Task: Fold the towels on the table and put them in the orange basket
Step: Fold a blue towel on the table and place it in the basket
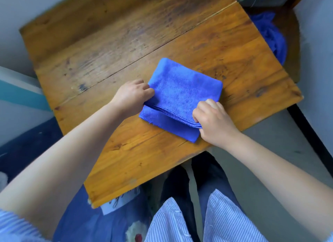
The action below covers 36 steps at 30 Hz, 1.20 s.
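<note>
While both hands grip it, a blue towel [182, 95] lies folded into a thick, roughly square pad just right of the frame's centre, on the near part of a wooden table [111, 49]. Its pile is short, plush and fuzzy, a saturated royal blue with darker smudges of shadow across the top face. Along the near side several stacked layers show as thin stitched hems, and the lowest layer sticks out toward the lower edge of the frame as a flat flap. The far corners are soft and rounded. The left hand [131, 95] pinches the towel's left edge, fingers curled around the fold. The right hand [212, 121] is closed on the near right corner, fingertips tucked among the layered hems. The tabletop is made of broad planks with visible seams, varnished orange-brown, with worn, greyish, scuffed patches toward the upper left of the frame and glossy grain nearer the bottom. At the upper right, past the table's edge, a crumpled heap of blue cloth [272, 34] lies loose and unfolded.
</note>
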Each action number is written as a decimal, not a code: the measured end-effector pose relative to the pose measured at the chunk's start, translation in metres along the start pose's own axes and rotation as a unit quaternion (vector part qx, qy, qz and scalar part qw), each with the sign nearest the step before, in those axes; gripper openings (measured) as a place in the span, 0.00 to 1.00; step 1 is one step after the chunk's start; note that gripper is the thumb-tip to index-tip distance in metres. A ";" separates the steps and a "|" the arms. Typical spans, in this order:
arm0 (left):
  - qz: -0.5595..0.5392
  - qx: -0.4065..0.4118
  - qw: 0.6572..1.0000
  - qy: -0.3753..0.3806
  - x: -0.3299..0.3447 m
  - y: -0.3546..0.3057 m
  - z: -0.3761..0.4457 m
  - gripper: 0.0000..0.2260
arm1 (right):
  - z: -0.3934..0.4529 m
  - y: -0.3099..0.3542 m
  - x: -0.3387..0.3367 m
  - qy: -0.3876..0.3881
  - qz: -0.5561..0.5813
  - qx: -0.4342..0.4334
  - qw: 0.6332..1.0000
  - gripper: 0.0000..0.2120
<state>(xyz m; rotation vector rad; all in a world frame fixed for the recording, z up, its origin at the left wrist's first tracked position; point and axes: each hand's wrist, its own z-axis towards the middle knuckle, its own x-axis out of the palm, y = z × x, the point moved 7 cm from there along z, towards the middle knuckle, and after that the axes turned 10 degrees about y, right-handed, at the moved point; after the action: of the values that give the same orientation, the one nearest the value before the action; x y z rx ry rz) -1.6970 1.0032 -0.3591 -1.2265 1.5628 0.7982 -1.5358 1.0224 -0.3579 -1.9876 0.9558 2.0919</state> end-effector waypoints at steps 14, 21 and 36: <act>-0.014 -0.101 0.995 0.002 0.036 0.014 -0.038 0.06 | -0.032 0.029 0.048 -0.087 0.009 0.013 0.996 0.11; 0.072 -0.158 0.975 0.141 0.066 0.006 -0.042 0.15 | -0.043 0.030 0.070 0.036 -0.056 0.013 0.998 0.10; -0.043 -0.179 0.980 -0.072 0.011 -0.025 0.039 0.20 | 0.041 -0.033 0.012 -0.057 -0.022 0.180 0.982 0.21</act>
<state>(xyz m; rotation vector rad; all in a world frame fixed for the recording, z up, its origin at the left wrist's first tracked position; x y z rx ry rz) -1.6622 1.0279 -0.3802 -1.4465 1.2738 1.1186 -1.5571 1.0654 -0.3837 -1.6774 1.1583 1.8281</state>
